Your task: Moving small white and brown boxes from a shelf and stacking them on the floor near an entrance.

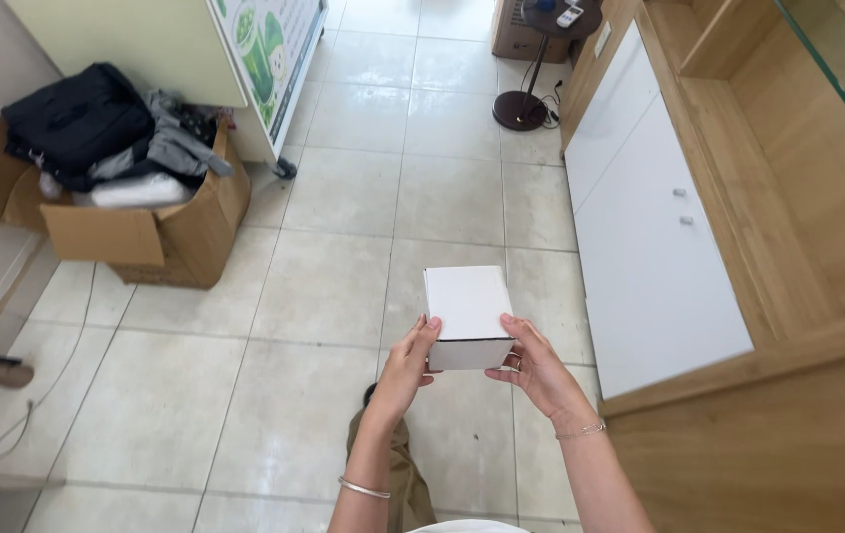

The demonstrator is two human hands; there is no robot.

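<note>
I held a small white box (468, 314) between both hands, my left hand (404, 370) and right hand (537, 367) each with fingers clamped on its sides, above the tiled floor (343, 227); a cardboard carton (161, 232) sat far left.

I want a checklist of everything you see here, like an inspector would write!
Surface: pale tiled floor, glossy.
Job's things: small white box, closed, held up over the floor.
Clutter: open cardboard box stuffed with dark clothes.
Hands: left hand and right hand grip the white box from either side.
Cables: thin cord trailing along the floor at left.
Surroundings: white cabinet doors in a wooden unit; round stand base.
</note>
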